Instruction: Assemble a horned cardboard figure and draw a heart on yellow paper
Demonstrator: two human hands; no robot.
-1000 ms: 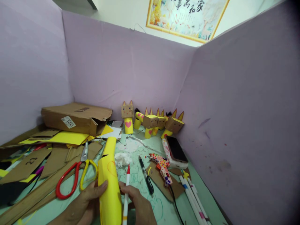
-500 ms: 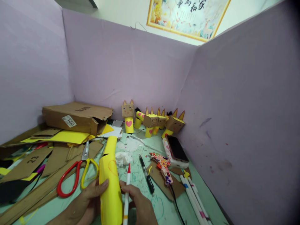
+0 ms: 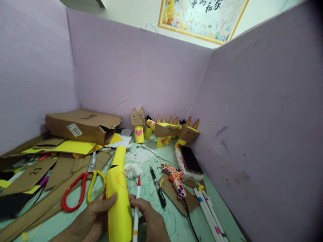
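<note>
The left hand (image 3: 94, 216) is closing around a yellow paper roll (image 3: 117, 198), thumb lying across the roll's left face and the remaining fingers hidden beneath it, so the grip is firm but only partly visible. The right hand (image 3: 148, 218) is pinching a red-tipped pen (image 3: 136, 210) between thumb and forefinger, the fingers drawn tight on the barrel, the tip pointing up and away from the person. The pen is standing just beside the roll's right edge; whether it is touching the paper cannot be told. Both hands are entering from the bottom edge of the view, wrists low over the green table (image 3: 151, 198), palms turned inward toward each other with the roll between them. The roll is lying lengthwise away from the person, its far end carrying a faint drawn heart outline. Just left of the left hand, red and yellow scissors (image 3: 80, 188) are lying on cardboard strips (image 3: 42, 201), close to the roll. Right of the pen grip, a black marker (image 3: 157, 188) is lying near, then a patterned glue gun (image 3: 175, 179), and a phone (image 3: 189, 161) farther right. White sticks (image 3: 208, 211) are lying near the purple wall. Beyond the grip, crumpled tissue (image 3: 132, 169) is sitting just past the roll's end, and small cardboard figures (image 3: 161, 129) are standing well apart at the back wall.
</note>
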